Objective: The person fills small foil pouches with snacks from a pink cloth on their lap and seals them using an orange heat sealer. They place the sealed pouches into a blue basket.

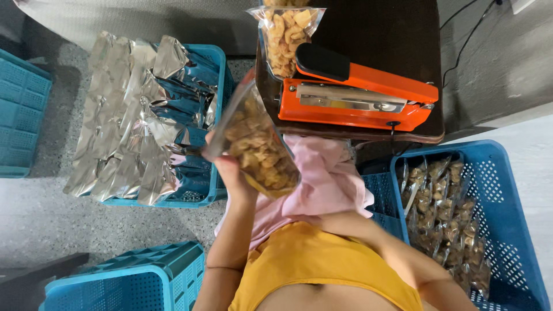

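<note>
Nearest the camera, the right hand [331, 222] rests low against the pink cloth [322, 178] on the lap; its fingers are tucked out of sight, so whether it grips anything cannot be told. The left hand [230, 167] is raised and closed around the lower edge of a clear bag of fried snack pieces [256, 144], which it holds tilted, mouth uppermost and pointing toward the orange heat sealer [357, 95]. The bag is in the air, just short of the dark table [397, 34] and not touching the sealer. In my judgement the step in hand is presenting a filled bag for sealing; the next move calls for flattening the bag mouth and laying it squarely across the sealing bar, likely with both hands. A second filled clear bag [288, 37] stands on the table behind the sealer. To the right, a blue crate [512, 190] holds packed clear bags; to the left, a teal crate [216, 57] carries stacked silver foil pouches [127, 115].
</note>
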